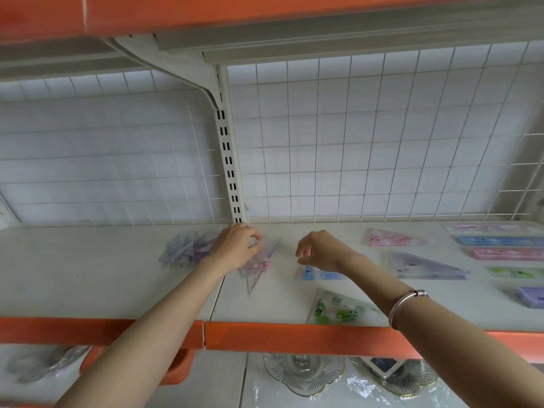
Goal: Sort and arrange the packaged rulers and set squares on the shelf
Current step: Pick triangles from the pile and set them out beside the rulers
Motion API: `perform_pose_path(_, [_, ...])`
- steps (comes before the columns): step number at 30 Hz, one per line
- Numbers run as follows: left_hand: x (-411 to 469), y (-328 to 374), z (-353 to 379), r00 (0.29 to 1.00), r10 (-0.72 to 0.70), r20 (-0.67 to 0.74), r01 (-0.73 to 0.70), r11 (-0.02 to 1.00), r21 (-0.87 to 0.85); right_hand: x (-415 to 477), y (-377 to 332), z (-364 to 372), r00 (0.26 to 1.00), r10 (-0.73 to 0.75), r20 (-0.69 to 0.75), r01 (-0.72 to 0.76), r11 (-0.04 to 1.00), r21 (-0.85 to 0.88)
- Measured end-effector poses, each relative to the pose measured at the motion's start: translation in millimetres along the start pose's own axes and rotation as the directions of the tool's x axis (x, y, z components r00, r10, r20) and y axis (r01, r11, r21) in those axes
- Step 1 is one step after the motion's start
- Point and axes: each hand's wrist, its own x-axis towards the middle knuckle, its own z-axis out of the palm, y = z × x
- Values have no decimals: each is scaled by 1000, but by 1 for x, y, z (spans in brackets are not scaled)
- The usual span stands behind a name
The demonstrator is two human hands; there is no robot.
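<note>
— Set square (259,269) lies on the shelf (117,275); we see the left hand (235,245), arm outstretched, pinching its rear edge.
— Tip points toward us, long axis front-to-back. Right hand (321,251) hovers, fingers loosely curled, holding nothing.

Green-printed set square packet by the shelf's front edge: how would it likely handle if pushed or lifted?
The green-printed set square packet lies flat in glossy clear wrap on the smooth white shelf, so a push would probably slide it, perhaps off the near edge. It looks thin, so likely light and fairly stiff; pinching it up flat may be fiddly.
</note>
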Motion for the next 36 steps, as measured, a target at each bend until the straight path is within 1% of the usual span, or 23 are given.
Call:
perform_pose_path(5, [-15,-7,-1,997,-47,66,55,990,-132,16,-18,13,999,-38,1,38,999,-15])
perform_pose_path(9, [-22,-3,-2,974,-116,197,141,983,-117,25,-27,23,999,-48,-5,48,999,-18])
perform_pose_path(11, [-22,-1,-1,963,-137,232,164,982,-98,28,-30,26,999,-50,5,50,998,-23])
perform_pose_path(14, [-21,5,2,960,-157,232,182,979,-92,29,-33,30,998,-49,26,50,999,-19])
perform_pose_path(21, [-14,10,9,961,-227,160,250,957,-145,26,-30,34,997,-63,33,64,998,-27])
perform_pose_path(24, [-10,8,7,939,-284,193,322,925,-203,26,-29,34,998,-54,28,55,998,-22])
perform_pose_path(27, [-8,5,4,912,-319,259,387,878,-283,28,-30,31,999,-35,0,35,999,-12])
perform_pose_path(30, [-9,1,2,906,-332,262,407,851,-331,33,-30,28,1000,-6,-16,6,1000,24])
perform_pose_path(36, [-12,-1,-2,885,-369,285,462,776,-430,39,-33,34,999,20,30,-21,1000,14])
